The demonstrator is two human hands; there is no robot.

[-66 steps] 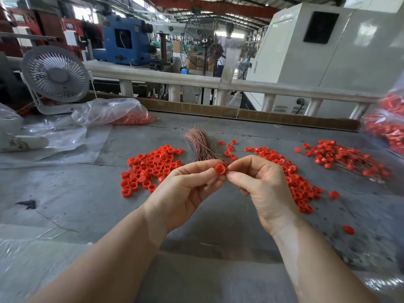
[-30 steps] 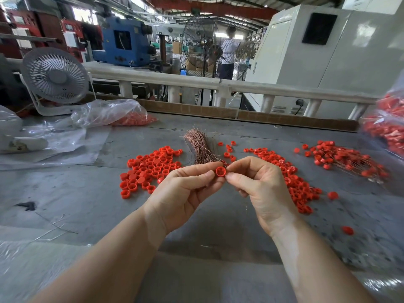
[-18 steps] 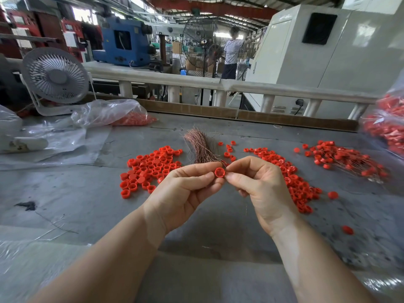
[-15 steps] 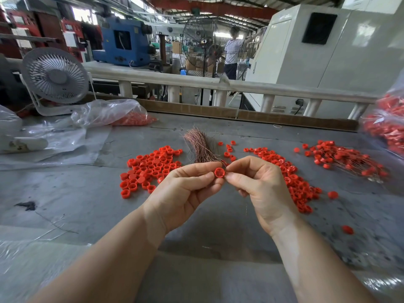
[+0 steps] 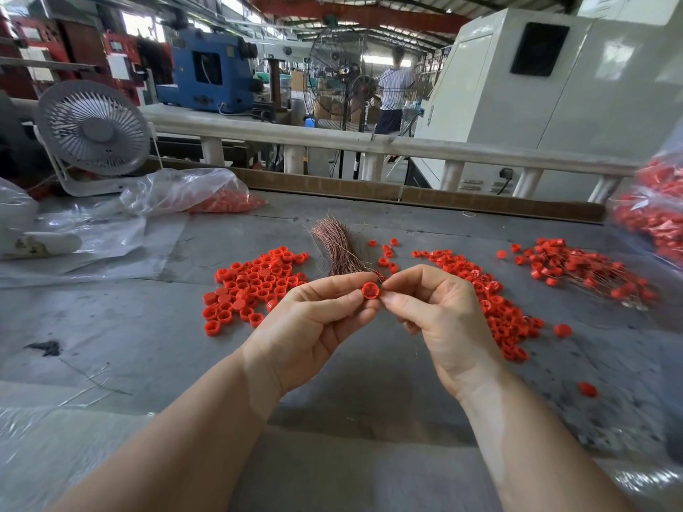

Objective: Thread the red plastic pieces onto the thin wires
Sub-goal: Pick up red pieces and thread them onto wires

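My left hand (image 5: 314,327) pinches a small red plastic piece (image 5: 370,290) between thumb and forefinger, its open face towards me. My right hand (image 5: 436,319) pinches a thin wire against that piece; a short length of the wire (image 5: 416,352) hangs below the palm. A bundle of thin copper wires (image 5: 338,245) lies on the grey table just beyond my fingers. Loose red pieces form a pile on the left (image 5: 251,286) and a strip on the right (image 5: 495,308). Pieces threaded on wires (image 5: 587,269) lie at the far right.
A clear bag with red pieces (image 5: 192,195) and a small white fan (image 5: 94,133) stand at the back left, on plastic sheets. Another bag of red pieces (image 5: 654,212) sits at the right edge. A white railing (image 5: 369,144) runs behind the table. Stray pieces (image 5: 587,389) lie at the right.
Both hands have stayed together in front of the wire bundle. The red piece has turned slightly between the fingertips. A person in the background has walked to the right.
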